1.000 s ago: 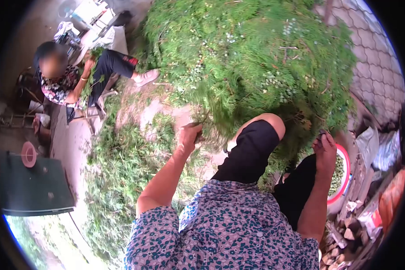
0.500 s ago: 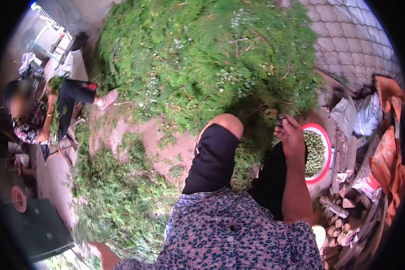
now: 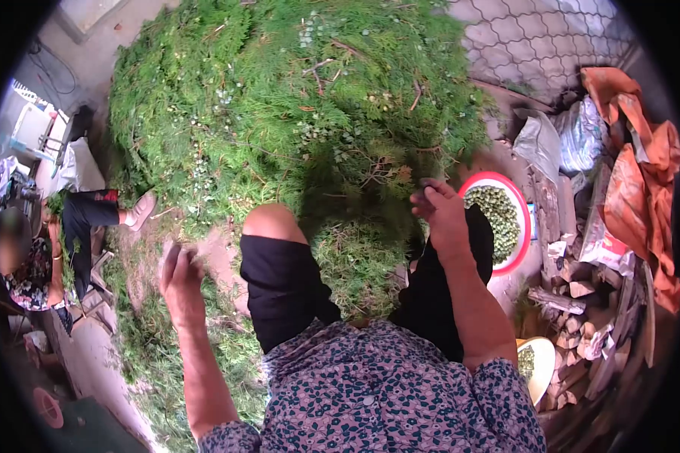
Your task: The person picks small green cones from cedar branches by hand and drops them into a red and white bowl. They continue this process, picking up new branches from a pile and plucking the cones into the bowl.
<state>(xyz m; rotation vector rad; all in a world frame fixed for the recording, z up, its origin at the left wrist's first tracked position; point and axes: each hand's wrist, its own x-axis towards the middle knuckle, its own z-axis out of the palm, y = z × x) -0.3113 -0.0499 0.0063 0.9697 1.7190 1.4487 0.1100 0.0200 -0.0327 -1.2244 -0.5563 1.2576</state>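
Observation:
My left hand is raised left of my knee, above scattered green sprigs. Its fingers are slightly blurred and loosely apart, and I see nothing in them. My right hand hovers beside the red-rimmed white basin, with its fingers curled together and the fingertips dark. Whatever they may hold is too small to make out. Small round green cones fill much of the basin. In front of my knees lies a big heap of leafy evergreen branches bearing pale cones.
At the left sits another person with greenery in their hands. A pale bowl with some green bits stands low on the right, near split firewood. Orange cloth and plastic bags line the right side.
My left hand has come up and forward from the lower left edge. My right hand stays near the basin with fingers curled. The view has shifted to the right.

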